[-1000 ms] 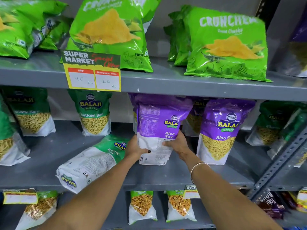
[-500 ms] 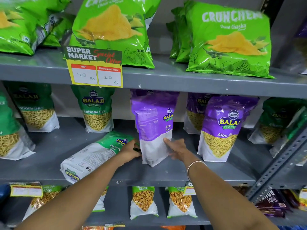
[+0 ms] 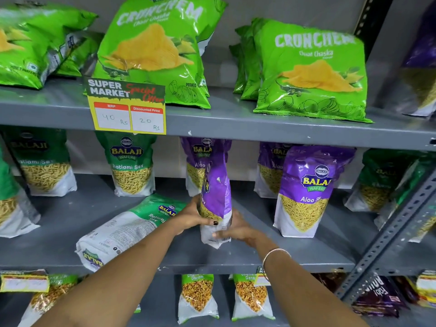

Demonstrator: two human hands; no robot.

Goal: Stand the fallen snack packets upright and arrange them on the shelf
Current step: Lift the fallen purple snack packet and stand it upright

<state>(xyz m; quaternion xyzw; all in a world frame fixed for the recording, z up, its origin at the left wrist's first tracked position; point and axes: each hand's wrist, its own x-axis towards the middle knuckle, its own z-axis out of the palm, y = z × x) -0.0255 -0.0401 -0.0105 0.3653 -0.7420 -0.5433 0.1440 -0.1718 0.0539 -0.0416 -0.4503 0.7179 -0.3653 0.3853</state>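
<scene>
Your left hand [image 3: 192, 214] and right hand [image 3: 237, 230] both clasp the lower part of one purple Aloo Sev packet [image 3: 215, 197], fingers wrapped around its white base from either side; it stands upright, turned edge-on to you, its bottom on the middle shelf [image 3: 295, 256] close to the front edge. You look to be mid-way through facing this packet, so the next move calls for twisting it until the printed front looks outward, then sliding it back into line with the standing purple packet [image 3: 306, 190] to its right

Just left of your left wrist, a green Ratlami Sev packet [image 3: 127, 230] lies flat on its back, its bottom corner hanging over the front edge; that one seems the next to lift, and it could slip off if knocked

Bare shelf sits between the two purple packets and ahead of the fallen one, giving room to work. Further back, another purple packet [image 3: 200, 156] stands directly behind yours near the rear edge, and a green packet [image 3: 132, 166] stands to its left. The upper shelf [image 3: 236, 123] overhangs closely, so keep lifts low
</scene>
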